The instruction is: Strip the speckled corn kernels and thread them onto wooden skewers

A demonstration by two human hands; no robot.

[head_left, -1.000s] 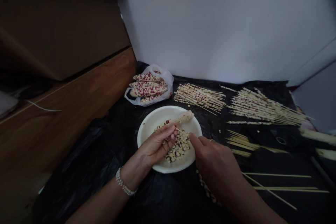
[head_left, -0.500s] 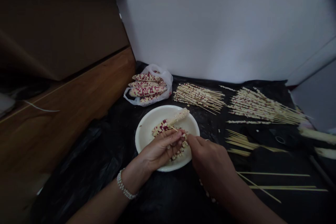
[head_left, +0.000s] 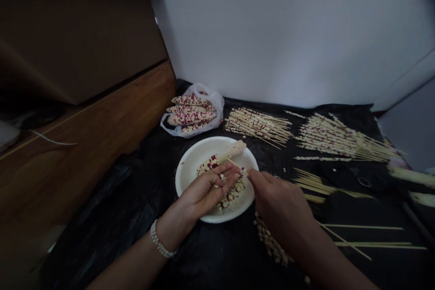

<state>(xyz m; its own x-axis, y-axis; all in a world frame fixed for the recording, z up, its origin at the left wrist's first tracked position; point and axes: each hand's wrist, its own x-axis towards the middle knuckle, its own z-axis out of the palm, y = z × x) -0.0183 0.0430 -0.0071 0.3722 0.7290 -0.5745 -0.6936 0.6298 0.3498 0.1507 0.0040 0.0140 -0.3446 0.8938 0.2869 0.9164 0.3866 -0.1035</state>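
A white plate [head_left: 190, 165] on black plastic holds loose corn kernels [head_left: 234, 192] and a partly stripped red-and-white cob [head_left: 222, 158]. Over the plate, my left hand [head_left: 207, 188] lies palm up, fingers cupped around a few kernels. My right hand [head_left: 277, 197] sits just to its right, fingers pinched on a thin skewer whose tip reaches toward the left fingertips. A skewer strung with kernels [head_left: 270, 240] trails below my right wrist.
A plastic bag of red-and-white cobs [head_left: 192, 111] lies behind the plate. Two heaps of kernel-strung skewers [head_left: 258, 124] [head_left: 340, 140] sit at the back, bare skewers [head_left: 356, 235] at the right. A wooden ledge [head_left: 84, 136] and cardboard box stand on the left, a white wall behind.
My left hand has turned palm up and opened a little, showing kernels in it. My right hand has shifted slightly right and up, and the strung skewer below it shows more.
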